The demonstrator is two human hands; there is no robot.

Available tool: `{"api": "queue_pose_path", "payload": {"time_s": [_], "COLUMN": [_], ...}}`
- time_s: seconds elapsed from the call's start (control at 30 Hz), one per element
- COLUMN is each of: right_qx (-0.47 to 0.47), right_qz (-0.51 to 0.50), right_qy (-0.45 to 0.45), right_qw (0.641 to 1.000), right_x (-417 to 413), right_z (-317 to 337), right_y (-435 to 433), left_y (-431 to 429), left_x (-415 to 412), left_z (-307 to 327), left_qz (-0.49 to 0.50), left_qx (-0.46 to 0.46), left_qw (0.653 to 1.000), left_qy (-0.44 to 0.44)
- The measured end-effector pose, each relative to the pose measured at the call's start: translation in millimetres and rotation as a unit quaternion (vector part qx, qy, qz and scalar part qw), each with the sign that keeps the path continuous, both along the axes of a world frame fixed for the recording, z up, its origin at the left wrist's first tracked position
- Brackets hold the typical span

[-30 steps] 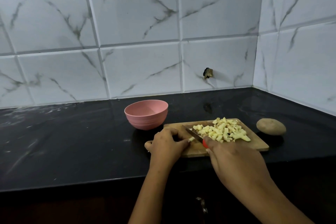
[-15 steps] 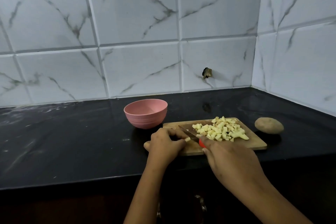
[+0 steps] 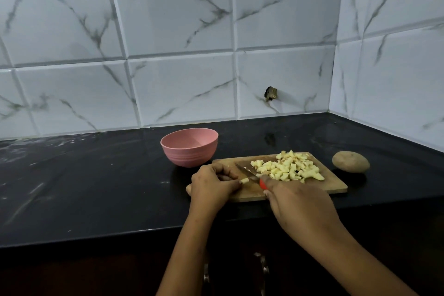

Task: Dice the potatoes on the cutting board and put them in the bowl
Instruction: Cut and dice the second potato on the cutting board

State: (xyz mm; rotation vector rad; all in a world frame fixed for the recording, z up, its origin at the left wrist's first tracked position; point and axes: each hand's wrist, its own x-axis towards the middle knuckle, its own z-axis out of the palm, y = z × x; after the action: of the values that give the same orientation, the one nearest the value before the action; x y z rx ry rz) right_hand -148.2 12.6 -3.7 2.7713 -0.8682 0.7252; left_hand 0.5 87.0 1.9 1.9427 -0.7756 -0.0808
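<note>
A small pale stub of potato (image 3: 244,180) lies at the near-left of the rectangular wooden cutting board (image 3: 335,184), pinched under the curled fingertips of the left hand (image 3: 212,186), its long axis seemingly running 9 to 3 o'clock. The right hand (image 3: 296,202), at 4 o'clock from the stub, is clenched round the red handle of a slim steel knife (image 3: 245,171) whose blade points toward 10 o'clock just behind the stub. The heap of pale yellow potato dice (image 3: 288,167) sits at 2 o'clock of the hands, while the round pink plastic bowl (image 3: 189,146), at 11 o'clock off the board, is nearer the left hand.
</note>
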Motion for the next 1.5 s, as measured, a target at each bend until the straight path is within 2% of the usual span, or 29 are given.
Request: {"api": "queue_pose_path", "payload": {"time_s": [0.1, 0.37, 0.57, 0.7, 0.9, 1.13, 1.37, 1.5], "right_qx": [0.02, 0.021, 0.033, 0.065, 0.052, 0.056, 0.07, 0.056], "right_qz": [0.002, 0.0, 0.014, 0.012, -0.004, 0.024, 0.02, 0.011], "right_qy": [-0.015, 0.048, -0.03, -0.012, 0.042, -0.009, 0.077, 0.061], "right_qw": [1.0, 0.999, 0.999, 0.998, 0.998, 0.998, 0.994, 0.996], "right_x": [-8, 13, -1, -2, 22, -1, 17, 24], "right_z": [-3, 7, 10, -1, 8, 1, 5, 10], "right_y": [6, 7, 3, 14, 10, 12, 19, 11], "left_y": [-1, 0, 2, -1, 0, -1, -3, -2], "left_x": [1, -2, -1, 2, 1, 4, 6, 3], "left_z": [0, 1, 1, -1, 0, -2, -5, -5], "left_qz": [-0.004, 0.001, -0.026, -0.026, -0.021, -0.043, -0.038, -0.034], "left_qx": [-0.002, -0.004, -0.001, -0.001, 0.004, -0.012, -0.014, -0.019], "left_qw": [1.0, 1.0, 0.999, 0.999, 1.0, 0.999, 0.999, 0.999], "left_qy": [0.008, -0.001, 0.019, 0.028, 0.013, 0.03, 0.021, 0.013]}}
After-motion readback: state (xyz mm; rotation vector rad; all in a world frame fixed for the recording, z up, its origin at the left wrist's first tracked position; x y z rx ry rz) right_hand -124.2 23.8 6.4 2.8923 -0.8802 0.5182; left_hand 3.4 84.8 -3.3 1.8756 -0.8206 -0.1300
